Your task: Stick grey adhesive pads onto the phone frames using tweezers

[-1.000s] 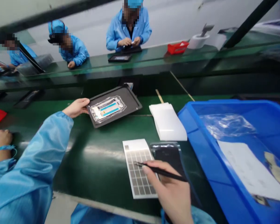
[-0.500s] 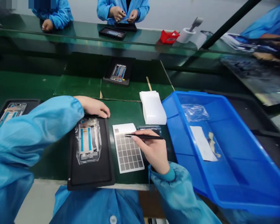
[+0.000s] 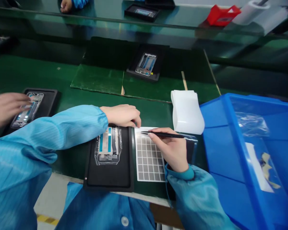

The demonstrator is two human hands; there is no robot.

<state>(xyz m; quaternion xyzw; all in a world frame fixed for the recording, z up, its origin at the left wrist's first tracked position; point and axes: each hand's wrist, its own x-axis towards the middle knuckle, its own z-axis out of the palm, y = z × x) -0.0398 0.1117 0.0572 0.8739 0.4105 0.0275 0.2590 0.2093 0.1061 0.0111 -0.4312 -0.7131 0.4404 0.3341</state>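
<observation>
Fingers (image 3: 161, 131) of right hand (image 3: 175, 153) on black tweezers (image 3: 166, 135), grid sheet (image 3: 148, 159) partly hidden

Nothing readable from here, folks: the grid sheet (image 3: 148, 159) under the tweezers (image 3: 163, 135) in the right hand (image 3: 172, 150) shows no print I can make out, the white slip (image 3: 256, 166) in the blue bin (image 3: 230, 153) off to that hand's right is too blurred, and the bagged phone frame (image 3: 108, 143) just below the left hand (image 3: 121, 115) carries no legible marking.

Black tweezers (image 3: 162, 135) poised over the grid sheet (image 3: 148, 156), bagged phone frame (image 3: 108, 145) flat on its black tray (image 3: 108, 182) just beside!
</observation>
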